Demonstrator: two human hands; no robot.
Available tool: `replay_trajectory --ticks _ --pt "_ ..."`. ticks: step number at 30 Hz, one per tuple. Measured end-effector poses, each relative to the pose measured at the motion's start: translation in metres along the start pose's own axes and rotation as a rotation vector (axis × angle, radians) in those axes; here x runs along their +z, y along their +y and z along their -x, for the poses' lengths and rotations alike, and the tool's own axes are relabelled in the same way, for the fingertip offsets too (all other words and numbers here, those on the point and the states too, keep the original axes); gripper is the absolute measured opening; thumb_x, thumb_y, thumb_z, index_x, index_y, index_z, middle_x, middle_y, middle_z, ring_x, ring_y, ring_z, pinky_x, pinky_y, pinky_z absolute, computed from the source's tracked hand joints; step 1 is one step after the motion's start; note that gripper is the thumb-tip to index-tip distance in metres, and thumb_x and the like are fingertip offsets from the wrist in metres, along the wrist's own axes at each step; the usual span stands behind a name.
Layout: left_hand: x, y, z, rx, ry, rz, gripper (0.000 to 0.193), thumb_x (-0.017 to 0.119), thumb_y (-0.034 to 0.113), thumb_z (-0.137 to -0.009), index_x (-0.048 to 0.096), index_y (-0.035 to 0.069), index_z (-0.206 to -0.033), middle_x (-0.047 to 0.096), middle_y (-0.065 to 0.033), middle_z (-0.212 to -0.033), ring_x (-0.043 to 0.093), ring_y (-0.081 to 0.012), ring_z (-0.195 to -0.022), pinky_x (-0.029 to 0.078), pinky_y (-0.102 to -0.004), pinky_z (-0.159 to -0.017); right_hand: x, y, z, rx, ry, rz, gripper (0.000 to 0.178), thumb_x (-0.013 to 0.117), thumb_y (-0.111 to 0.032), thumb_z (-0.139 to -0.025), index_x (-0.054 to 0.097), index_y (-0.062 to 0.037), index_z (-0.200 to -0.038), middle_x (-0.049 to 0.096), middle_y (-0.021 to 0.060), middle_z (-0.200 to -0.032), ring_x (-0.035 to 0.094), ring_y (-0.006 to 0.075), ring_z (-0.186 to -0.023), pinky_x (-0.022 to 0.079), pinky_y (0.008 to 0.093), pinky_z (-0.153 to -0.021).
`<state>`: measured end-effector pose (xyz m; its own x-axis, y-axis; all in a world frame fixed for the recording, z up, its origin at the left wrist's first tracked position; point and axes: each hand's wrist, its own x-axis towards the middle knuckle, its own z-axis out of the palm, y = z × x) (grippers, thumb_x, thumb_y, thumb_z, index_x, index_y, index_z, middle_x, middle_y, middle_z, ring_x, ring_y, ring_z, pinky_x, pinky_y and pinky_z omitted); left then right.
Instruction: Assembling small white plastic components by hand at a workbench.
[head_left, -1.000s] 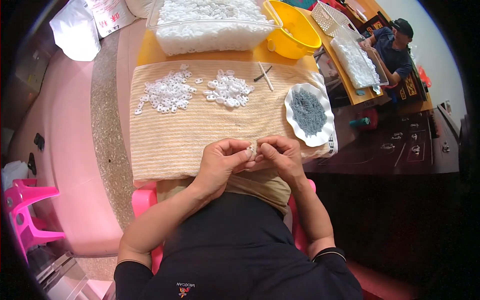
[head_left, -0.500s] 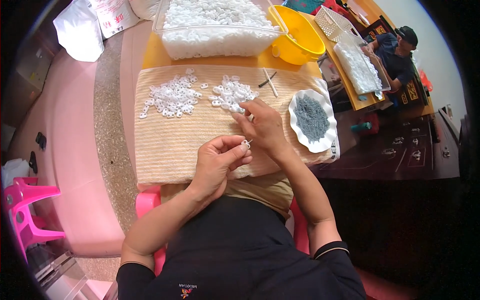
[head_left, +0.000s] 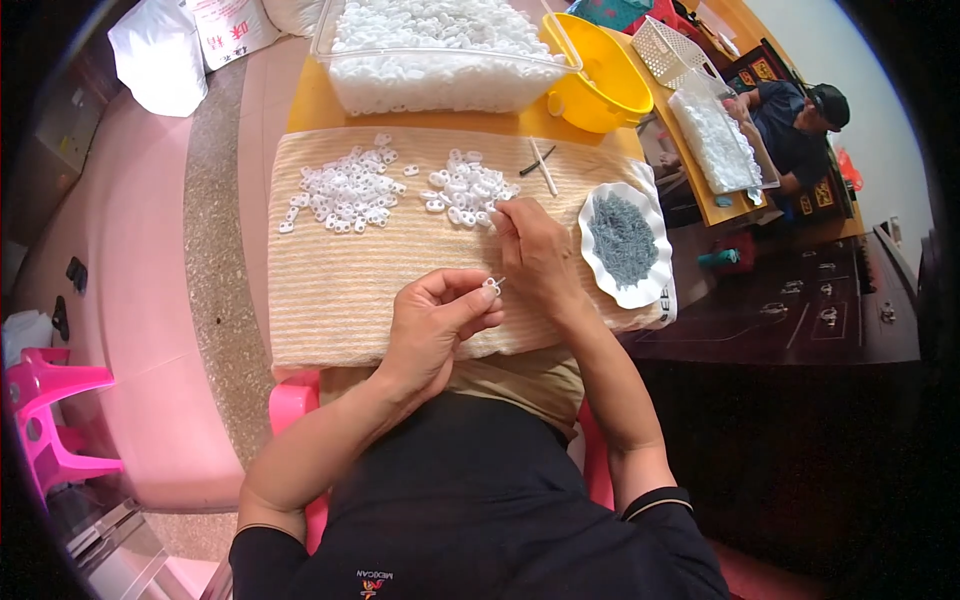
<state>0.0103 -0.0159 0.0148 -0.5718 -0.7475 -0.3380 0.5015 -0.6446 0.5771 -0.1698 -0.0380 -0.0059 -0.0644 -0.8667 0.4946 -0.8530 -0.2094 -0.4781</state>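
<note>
My left hand [head_left: 440, 318] pinches a small white plastic piece [head_left: 490, 285] between thumb and forefinger, with a thin pin jutting from it. Over the cloth, my right hand [head_left: 538, 250] has its fingers drawn together at the right edge of a small pile of white two-holed pieces [head_left: 466, 188]. Whatever sits between those fingertips is hidden. A larger pile of similar pieces [head_left: 348, 190] lies to the left. To the right stands a wavy-rimmed white dish [head_left: 588, 245] full of thin grey pins [head_left: 625, 240]. A white stick [head_left: 545, 170] crosses a black one [head_left: 530, 170] behind my right hand.
A striped cloth [head_left: 330, 300] covers the near tabletop. Behind it stand a clear tub [head_left: 350, 95] heaped with white pieces and a yellow basin [head_left: 630, 110]. At the right, a person in a cap [head_left: 785, 120] sits by another tray of white pieces [head_left: 715, 140]. A pink stool [head_left: 60, 375] stands far left.
My right hand has shifted slightly right, its fingers closing together at the pile's edge. The left hand keeps its pinch on the white piece. The whole view has shifted a little.
</note>
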Motion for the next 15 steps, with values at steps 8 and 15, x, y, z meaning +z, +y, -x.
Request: replay_trajectory --ticks 8,15 --pt "-0.002 -0.001 -0.001 -0.011 0.015 -0.009 0.015 0.065 0.002 -0.086 0.061 0.000 -0.100 0.065 -0.0075 -0.088 0.065 -0.0151 -0.079 0.057 -0.0288 -0.075 -0.021 0.010 0.017 0.355 -0.129 -0.493 0.014 0.062 -0.007 -0.090 0.063 0.0019 -0.101 0.063 0.0050 -0.070 0.060 0.0070 -0.065 0.048 0.0232 -0.058" --pt "-0.002 -0.002 -0.002 -0.028 0.034 -0.027 0.016 0.066 0.002 -0.085 0.061 0.000 -0.100 0.066 -0.0077 -0.088 0.065 -0.0152 -0.079 0.057 -0.0284 -0.074 -0.032 0.017 0.024 0.517 -0.132 -0.687 0.014 0.063 -0.004 -0.088 0.063 0.0044 -0.100 0.066 0.0040 -0.082 0.062 0.0084 -0.072 0.051 0.0212 -0.067"
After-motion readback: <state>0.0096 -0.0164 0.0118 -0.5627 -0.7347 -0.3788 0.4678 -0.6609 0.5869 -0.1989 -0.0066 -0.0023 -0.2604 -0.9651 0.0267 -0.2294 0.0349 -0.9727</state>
